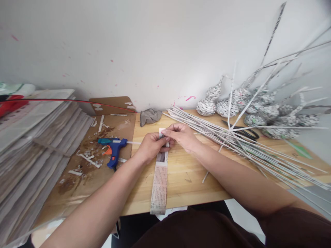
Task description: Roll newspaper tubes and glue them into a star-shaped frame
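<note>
A long narrow newspaper strip point(159, 184) runs from between my hands down to the table's front edge, its printed side up. My left hand point(152, 146) pinches the strip's left side near the far end. From the right, my right hand point(181, 137) grips the same end with thumb and bent fingers. The fingers of both hands meet over the strip and hide part of it. Left of my left hand lies a blue glue gun point(115, 151) with an orange trigger. Right of my right hand is a bundle of rolled paper sticks point(207, 132).
Stacked newspapers point(49, 144) fill the left side beside cardboard point(103, 175) strewn with paper scraps. A grey cloth point(150, 117) lies near the wall. Black-handled scissors point(245, 133) sit under crossed paper sticks. Several woven paper gourd shapes point(207, 106) stand at the back right, long sticks jutting out.
</note>
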`<state>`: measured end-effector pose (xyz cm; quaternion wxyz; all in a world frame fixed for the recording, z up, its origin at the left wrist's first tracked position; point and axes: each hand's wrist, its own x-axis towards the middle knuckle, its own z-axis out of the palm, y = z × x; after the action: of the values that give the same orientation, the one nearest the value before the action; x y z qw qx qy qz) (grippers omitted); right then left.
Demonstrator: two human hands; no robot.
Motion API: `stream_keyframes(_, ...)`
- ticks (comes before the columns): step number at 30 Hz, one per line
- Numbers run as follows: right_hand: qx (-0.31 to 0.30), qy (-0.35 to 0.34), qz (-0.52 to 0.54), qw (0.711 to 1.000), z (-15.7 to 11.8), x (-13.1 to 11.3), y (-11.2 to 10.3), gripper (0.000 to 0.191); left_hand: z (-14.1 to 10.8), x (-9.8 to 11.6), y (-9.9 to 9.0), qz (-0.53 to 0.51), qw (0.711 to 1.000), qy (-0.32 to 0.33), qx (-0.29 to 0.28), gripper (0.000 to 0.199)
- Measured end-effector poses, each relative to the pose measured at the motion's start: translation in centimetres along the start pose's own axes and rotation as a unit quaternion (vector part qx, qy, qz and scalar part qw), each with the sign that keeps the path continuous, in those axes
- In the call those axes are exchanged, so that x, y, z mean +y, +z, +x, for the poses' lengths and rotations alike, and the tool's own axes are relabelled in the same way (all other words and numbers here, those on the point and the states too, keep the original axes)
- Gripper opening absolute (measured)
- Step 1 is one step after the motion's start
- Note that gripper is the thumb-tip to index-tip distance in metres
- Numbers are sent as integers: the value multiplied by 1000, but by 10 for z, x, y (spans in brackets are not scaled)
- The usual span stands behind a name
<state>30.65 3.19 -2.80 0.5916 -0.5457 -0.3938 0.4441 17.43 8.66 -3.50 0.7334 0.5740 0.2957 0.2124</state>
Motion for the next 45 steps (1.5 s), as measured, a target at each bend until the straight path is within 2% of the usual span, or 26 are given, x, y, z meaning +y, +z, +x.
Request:
stream_keyframes(8, 15, 11, 6, 1000, 0, 1, 1, 33, -1, 1, 2, 3, 999, 17, -38, 31)
stream_keyframes(16, 14, 18, 22, 1000, 0, 2, 2, 34, 0, 1, 3, -10, 1000, 2, 9, 34)
stream_keyframes(24, 36, 0, 16, 999, -1, 2, 4, 39, -3, 1, 5, -20, 1000, -3, 7, 35)
stream_keyframes(31, -54, -12, -21, 998, 1, 1, -5, 30, -2, 1, 3, -31, 999, -5, 9, 34)
stream_keyframes(37, -29, -2, -3, 1000, 3, 4, -7, 29, -1, 0, 3, -23, 1000, -11, -12, 32)
stream_keyframes(45, -19, 21, 1, 1000, 2, 2, -3, 30, -1, -2, 2, -18, 1000, -15, -12, 31)
